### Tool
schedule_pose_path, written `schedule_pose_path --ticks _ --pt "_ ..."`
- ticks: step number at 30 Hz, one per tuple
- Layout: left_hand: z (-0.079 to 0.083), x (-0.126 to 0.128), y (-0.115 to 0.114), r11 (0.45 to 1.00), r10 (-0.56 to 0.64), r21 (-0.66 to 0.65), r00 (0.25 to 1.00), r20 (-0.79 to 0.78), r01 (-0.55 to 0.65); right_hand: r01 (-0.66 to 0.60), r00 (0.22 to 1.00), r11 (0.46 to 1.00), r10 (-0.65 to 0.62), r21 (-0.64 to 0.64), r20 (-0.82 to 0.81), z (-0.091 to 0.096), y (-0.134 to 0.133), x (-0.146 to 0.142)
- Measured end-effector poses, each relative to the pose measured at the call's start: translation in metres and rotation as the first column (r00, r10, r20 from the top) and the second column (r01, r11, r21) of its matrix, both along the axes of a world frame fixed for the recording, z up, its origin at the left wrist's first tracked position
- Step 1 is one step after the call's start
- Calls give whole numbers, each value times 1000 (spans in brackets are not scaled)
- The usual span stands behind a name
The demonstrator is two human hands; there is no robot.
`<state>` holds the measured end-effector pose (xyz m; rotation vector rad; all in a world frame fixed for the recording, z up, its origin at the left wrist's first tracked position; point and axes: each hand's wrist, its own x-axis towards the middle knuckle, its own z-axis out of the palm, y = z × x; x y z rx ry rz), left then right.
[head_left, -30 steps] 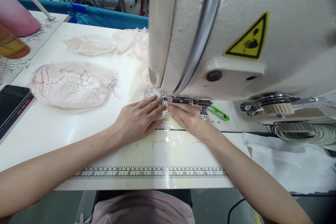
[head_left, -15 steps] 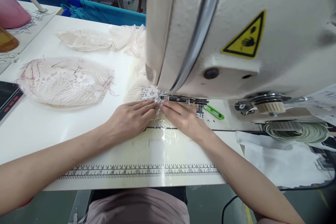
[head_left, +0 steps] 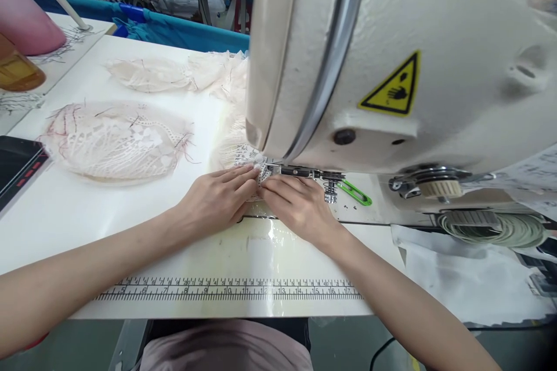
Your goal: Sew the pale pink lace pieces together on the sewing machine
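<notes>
Beneath the head of a sewing machine (head_left: 300, 69) lies a piece of cream lace fabric (head_left: 232, 142). Flat on its left part rests my left hand (head_left: 221, 194), fingers stretched toward the needle area. My right hand (head_left: 298, 203) lies on the fabric's near right side, its fingers extended and the fingertips close to those of the left hand. Both hands press the lace down and neither grips it. The presser foot (head_left: 272, 168) sits just beyond the fingertips. Part of the lace is hidden under the hands and behind the machine head.
Another lace piece (head_left: 117, 142) with loose red threads lies left, beside a black phone-like device (head_left: 21, 165). More sheer fabric (head_left: 174, 74) is behind. Green thread snips (head_left: 354, 192) lie right of the needle. A ruler strip (head_left: 226, 288) runs along the table's front edge. White cloth (head_left: 461, 272) lies right.
My right hand has shifted slightly left, closer to my left hand. The left hand stays nearly in place on the lace. The camera view has tilted a little.
</notes>
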<state>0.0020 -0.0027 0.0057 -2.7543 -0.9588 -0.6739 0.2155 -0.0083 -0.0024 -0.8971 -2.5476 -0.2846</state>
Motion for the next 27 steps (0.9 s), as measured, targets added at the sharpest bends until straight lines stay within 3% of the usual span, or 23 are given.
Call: schedule_pose_path --ticks 8,17,27 --pt "0 2 -2 999 48 7 999 -22 -47 11 999 999 -12 -31 -36 -2 2 3" --pt "-4 2 -1 992 46 116 998 -53 -39 31 999 997 -33 -77 -29 -5 3 8" --pt "-3 4 -1 990 50 133 996 -77 -39 49 997 998 -51 -32 -53 -5 4 14"
